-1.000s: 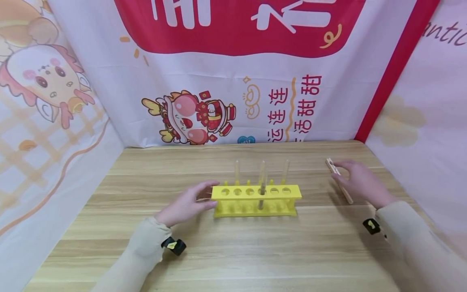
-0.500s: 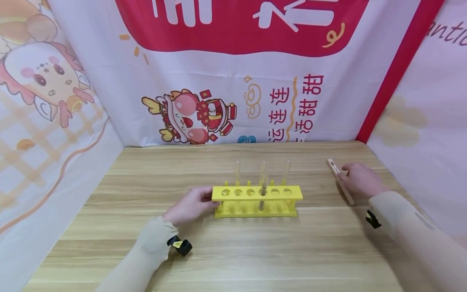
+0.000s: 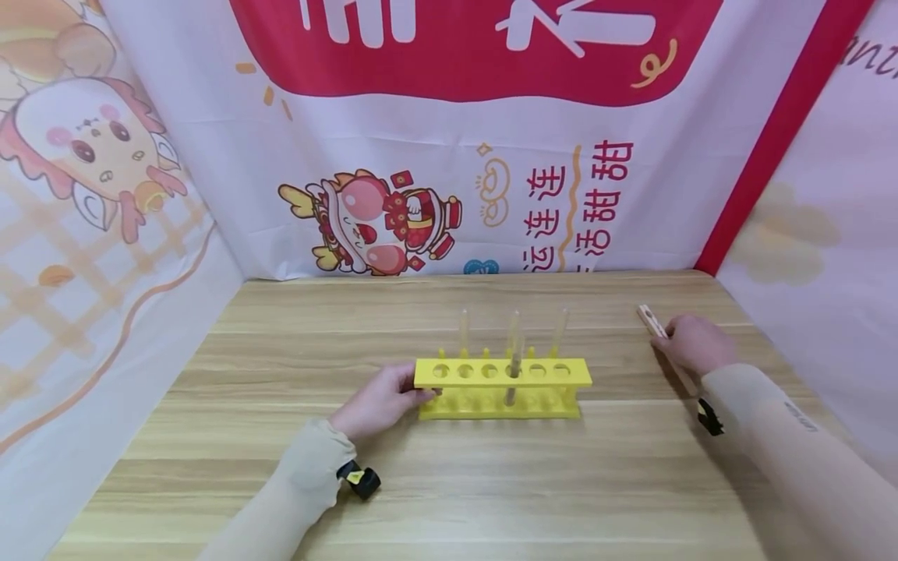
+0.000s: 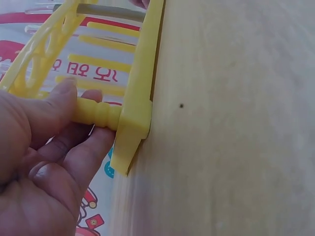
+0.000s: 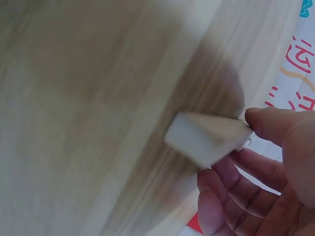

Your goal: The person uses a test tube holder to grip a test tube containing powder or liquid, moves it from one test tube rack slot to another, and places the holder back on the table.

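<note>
Left hand [image 3: 375, 401] on yellow rack [image 3: 501, 380], right hand [image 3: 698, 343] on wooden clip [image 3: 652, 321].
Your left thumb and curled fingers grasp the end post [image 4: 103, 114], rack extending rightward from them; your right thumb and fingers pinch the clip, well apart from the rack. Judgement: brace lightly so the tubes [image 3: 515, 358] don't rattle; pinch squarely so the clip can't twist. Can't tell whether it's fully off the table [image 3: 491, 483].

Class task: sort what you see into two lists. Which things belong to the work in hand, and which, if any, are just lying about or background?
Likely part of the job:
yellow rack, gripped by the left hand
grey-looking tube and clear tubes on the rack
wooden stick, held by the right hand

Background:
printed cloth
wooden table
</note>
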`<move>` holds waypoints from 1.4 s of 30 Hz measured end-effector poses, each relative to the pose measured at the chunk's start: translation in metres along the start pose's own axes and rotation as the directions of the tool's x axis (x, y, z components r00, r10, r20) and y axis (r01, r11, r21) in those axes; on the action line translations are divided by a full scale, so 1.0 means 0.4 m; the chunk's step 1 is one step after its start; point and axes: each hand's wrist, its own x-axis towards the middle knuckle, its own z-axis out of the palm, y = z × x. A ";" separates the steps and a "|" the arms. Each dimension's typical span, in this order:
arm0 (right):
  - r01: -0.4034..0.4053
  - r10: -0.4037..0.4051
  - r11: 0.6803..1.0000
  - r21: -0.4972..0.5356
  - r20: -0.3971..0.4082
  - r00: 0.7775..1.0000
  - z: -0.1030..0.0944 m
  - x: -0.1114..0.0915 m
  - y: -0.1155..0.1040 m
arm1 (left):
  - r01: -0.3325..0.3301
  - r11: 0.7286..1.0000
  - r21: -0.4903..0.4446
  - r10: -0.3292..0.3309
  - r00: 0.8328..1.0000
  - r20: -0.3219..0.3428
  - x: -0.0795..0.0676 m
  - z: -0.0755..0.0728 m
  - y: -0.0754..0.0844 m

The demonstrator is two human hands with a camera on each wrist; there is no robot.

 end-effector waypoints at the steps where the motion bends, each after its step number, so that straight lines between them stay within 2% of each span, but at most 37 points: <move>1: -0.001 0.001 1.000 -0.003 -0.010 1.000 0.000 -0.002 0.000 | -0.001 1.000 0.007 0.001 1.000 -0.001 0.000 0.001 0.001; 10: 0.010 -0.006 0.999 0.036 -0.089 0.996 -0.005 -0.036 0.006 | 0.006 0.999 0.043 -0.006 1.000 -0.002 0.003 0.007 0.004; 18: -0.048 0.052 0.982 0.183 -0.021 0.998 -0.040 -0.076 0.014 | 0.011 0.999 0.049 -0.011 1.000 -0.006 0.002 0.004 0.012; 21: -0.027 0.037 0.975 0.223 -0.039 0.999 -0.058 -0.100 0.003 | 0.017 0.999 0.044 -0.017 1.000 -0.004 0.003 0.004 0.013; 24: 0.011 0.012 0.973 0.230 -0.098 0.995 -0.075 -0.131 -0.021 | 0.026 0.999 0.042 -0.026 1.000 0.001 0.005 0.004 0.013; 27: 0.056 -0.017 0.977 0.204 -0.187 0.982 -0.087 -0.164 -0.054 | 0.037 0.998 0.043 -0.037 0.999 0.006 0.006 0.003 0.013; 32: 0.137 -0.081 0.977 0.160 -0.316 0.945 -0.107 -0.215 -0.120 | 0.039 0.997 0.062 -0.040 0.999 0.006 0.004 0.002 0.014; 39: 0.206 -0.129 0.964 0.170 -0.380 0.916 -0.146 -0.276 -0.217 | 0.040 0.997 0.071 -0.040 0.999 0.003 -0.001 0.002 0.012; 42: 0.246 -0.167 0.958 0.146 -0.412 0.896 -0.154 -0.297 -0.256 | 0.041 0.997 0.066 -0.042 0.999 0.005 0.000 0.001 0.012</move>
